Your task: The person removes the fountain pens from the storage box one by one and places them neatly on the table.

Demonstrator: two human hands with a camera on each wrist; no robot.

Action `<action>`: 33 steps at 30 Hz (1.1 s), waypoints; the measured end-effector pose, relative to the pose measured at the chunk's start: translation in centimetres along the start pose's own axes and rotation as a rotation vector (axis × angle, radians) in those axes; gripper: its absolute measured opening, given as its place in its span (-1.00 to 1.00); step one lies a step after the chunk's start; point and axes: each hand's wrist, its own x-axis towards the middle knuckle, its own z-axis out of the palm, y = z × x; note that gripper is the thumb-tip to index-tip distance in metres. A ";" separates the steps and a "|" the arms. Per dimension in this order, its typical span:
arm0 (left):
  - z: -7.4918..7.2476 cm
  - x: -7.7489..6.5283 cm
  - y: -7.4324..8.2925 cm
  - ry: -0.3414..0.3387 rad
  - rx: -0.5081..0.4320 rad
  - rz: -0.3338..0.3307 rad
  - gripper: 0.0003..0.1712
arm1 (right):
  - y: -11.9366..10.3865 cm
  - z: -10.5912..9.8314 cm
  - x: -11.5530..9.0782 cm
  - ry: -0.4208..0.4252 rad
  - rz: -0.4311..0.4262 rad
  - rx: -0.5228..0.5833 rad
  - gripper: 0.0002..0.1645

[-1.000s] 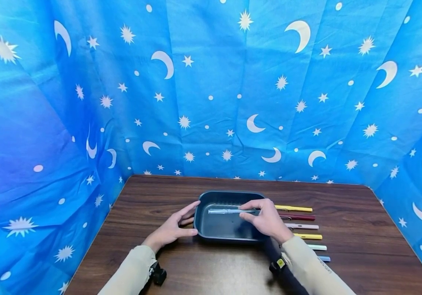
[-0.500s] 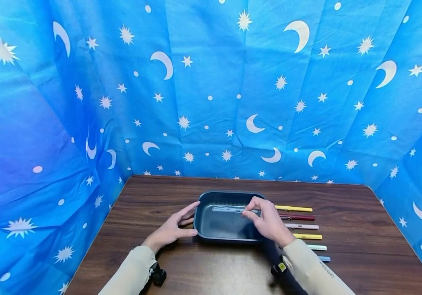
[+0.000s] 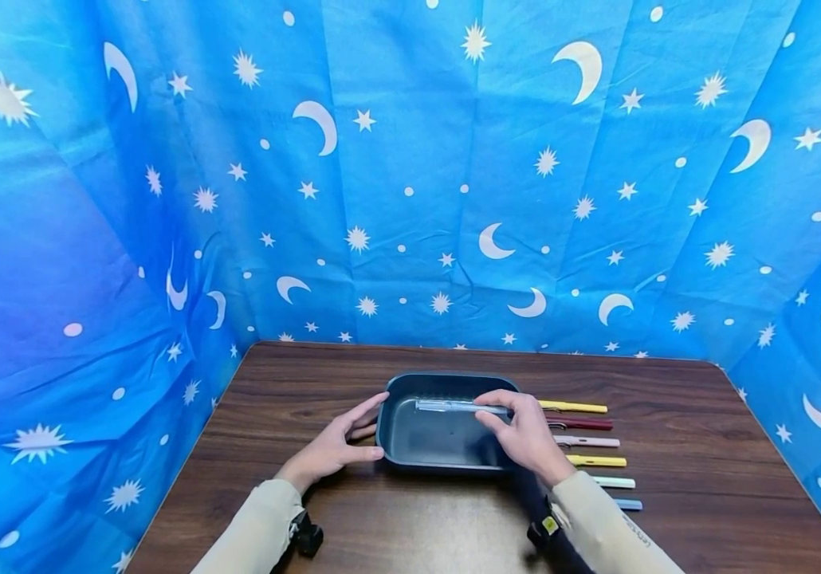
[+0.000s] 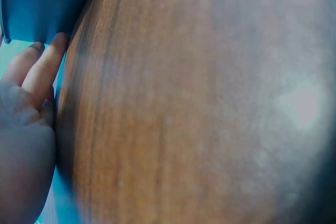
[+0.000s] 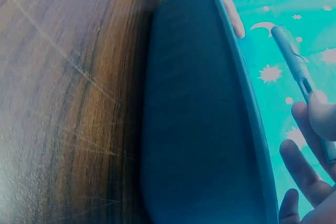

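Note:
A dark, deep tray (image 3: 421,442) with rounded corners sits on the table. My right hand (image 3: 528,434) pinches a pale blue capped pen (image 3: 446,406) between thumb and fingers, over the tray's back part. In the right wrist view the pen (image 5: 291,59) shows beyond the tray's rim, its clip and capped end pointing away from the hand. At the tray's left end rests my left hand (image 3: 335,445), thumb and fingers spread and nearly straight. The left wrist view shows two of its fingertips right at the tray's side wall (image 4: 47,3).
Right of the tray, several pens lie in a column: yellow (image 3: 574,406), dark red (image 3: 586,423), pale pink (image 3: 593,441), yellow (image 3: 602,461), pale green (image 3: 618,482) and light blue (image 3: 630,504). A blue star-and-moon cloth (image 3: 410,215) hangs behind the brown table (image 3: 310,367).
My right hand has shifted slightly right and back with the pen, and its fingers have changed their hold a little. The left hand and the tray stay where they were.

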 end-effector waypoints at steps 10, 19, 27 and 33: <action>-0.1 0.1 0.0 0.001 0.002 0.005 -0.01 | -0.2 -1.0 -0.6 -0.041 0.002 0.050 -0.83; -0.1 0.0 -0.1 -0.006 -0.006 0.006 -0.01 | 0.8 -3.0 -1.5 -0.031 0.001 0.089 -0.87; -0.2 0.0 -0.2 -0.010 -0.002 0.011 -0.01 | 1.4 -5.0 -2.3 -0.013 0.019 0.071 -0.86; -0.1 0.1 -0.3 -0.012 -0.011 0.008 -0.01 | 1.9 -6.5 -3.0 -0.005 0.046 0.080 -0.88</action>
